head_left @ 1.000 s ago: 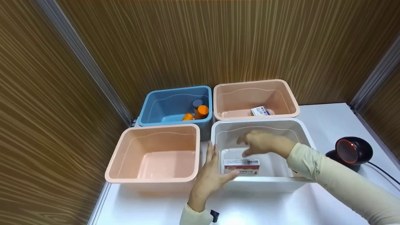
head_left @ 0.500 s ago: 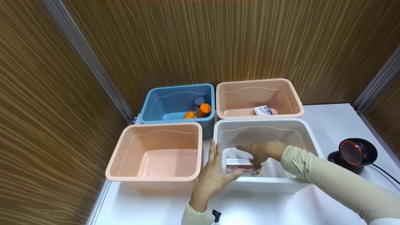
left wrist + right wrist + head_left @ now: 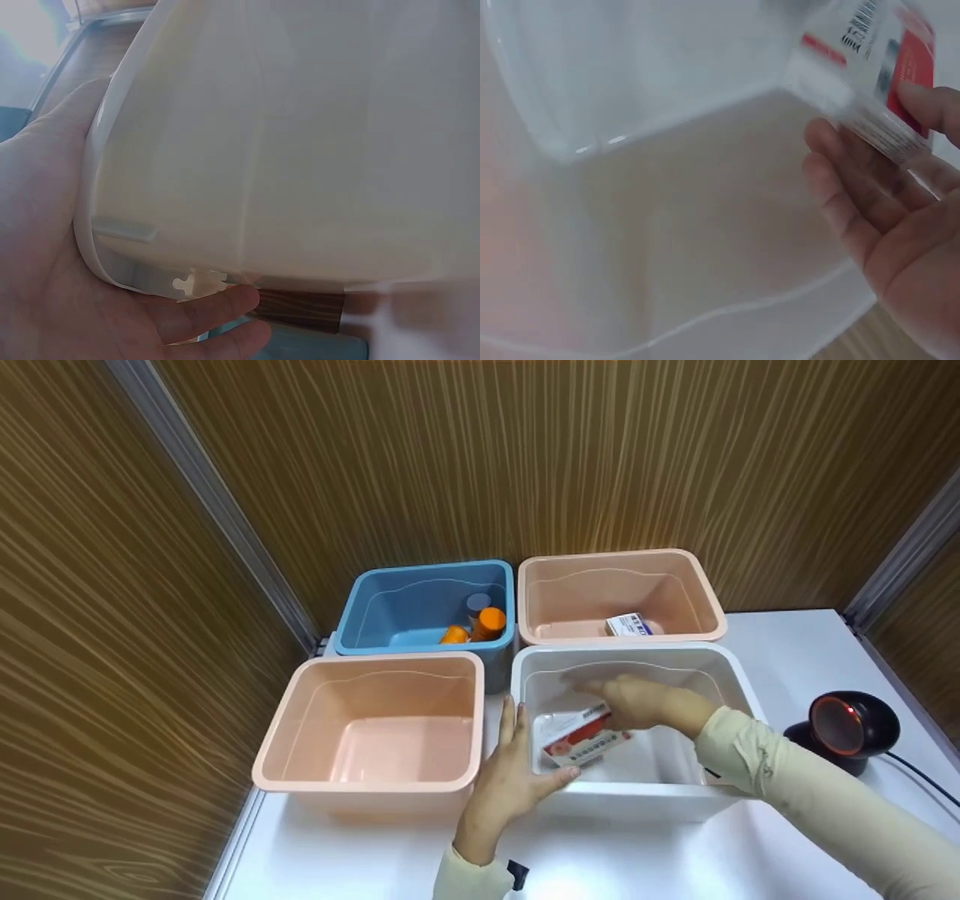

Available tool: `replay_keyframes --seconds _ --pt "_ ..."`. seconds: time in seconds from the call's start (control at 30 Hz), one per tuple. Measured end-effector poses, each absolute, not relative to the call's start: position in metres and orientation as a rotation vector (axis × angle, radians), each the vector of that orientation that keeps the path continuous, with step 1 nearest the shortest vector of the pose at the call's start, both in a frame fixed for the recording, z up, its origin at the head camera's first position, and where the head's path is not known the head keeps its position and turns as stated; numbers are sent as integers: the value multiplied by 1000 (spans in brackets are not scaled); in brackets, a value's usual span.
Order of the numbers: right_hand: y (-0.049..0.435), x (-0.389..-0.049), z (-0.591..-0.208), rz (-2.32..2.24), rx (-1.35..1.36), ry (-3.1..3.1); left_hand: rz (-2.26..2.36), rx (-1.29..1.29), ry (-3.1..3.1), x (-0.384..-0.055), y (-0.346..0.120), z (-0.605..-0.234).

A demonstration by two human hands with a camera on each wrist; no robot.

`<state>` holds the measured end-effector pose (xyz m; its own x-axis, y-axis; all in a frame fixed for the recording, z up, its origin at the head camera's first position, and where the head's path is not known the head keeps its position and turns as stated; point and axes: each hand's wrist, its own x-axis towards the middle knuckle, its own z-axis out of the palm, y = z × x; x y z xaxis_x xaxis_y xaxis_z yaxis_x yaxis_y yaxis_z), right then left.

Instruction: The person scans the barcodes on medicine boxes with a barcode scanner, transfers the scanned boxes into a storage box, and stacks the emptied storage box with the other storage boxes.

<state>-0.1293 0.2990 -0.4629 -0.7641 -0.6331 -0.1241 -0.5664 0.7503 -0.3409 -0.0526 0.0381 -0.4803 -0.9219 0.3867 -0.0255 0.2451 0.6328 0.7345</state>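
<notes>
Inside the white bin [image 3: 645, 790], my right hand [image 3: 632, 702] pinches a white-and-red medicine box [image 3: 586, 739] by its right end. The box is tilted in the head view. The right wrist view shows my thumb on the red face of the medicine box [image 3: 862, 71], with fingers along its other side. My left hand [image 3: 508, 787] rests at the near left corner of that bin, fingers straight along the left side and thumb spread over the front rim. In the left wrist view the palm lies against the bin's corner.
A peach bin [image 3: 367, 791] stands left of the white one. Behind are a blue bin [image 3: 420, 649] holding orange-capped bottles [image 3: 490, 622] and another peach bin [image 3: 615, 559] with a small white-and-blue box [image 3: 628, 625]. A black scanner-like device [image 3: 855, 725] with a cable sits at right.
My right hand reached down to the medicine box, took hold of its right end and tilted it up from lying flat. My left hand has stayed at the corner.
</notes>
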Motion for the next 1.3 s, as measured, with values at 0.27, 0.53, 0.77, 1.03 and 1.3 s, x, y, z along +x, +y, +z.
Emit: replay_keyframes --seconds 0.27,0.53,0.77,1.03,1.3 --pt "318 -127 -426 -1013 -787 2849 1155 451 2648 -65 26 -483" --pt "333 -122 -391 -1372 -747 3150 1134 445 2630 -74 22 -485" --pt "349 -105 -372 -1442 -583 3300 1140 479 2667 -78 16 -486" --pt "368 -78 -364 -1648 -229 2977 1142 464 2655 -80 6 -485" --pt "386 -53 -367 -2166 -205 2703 1143 494 2651 -84 0 -486"
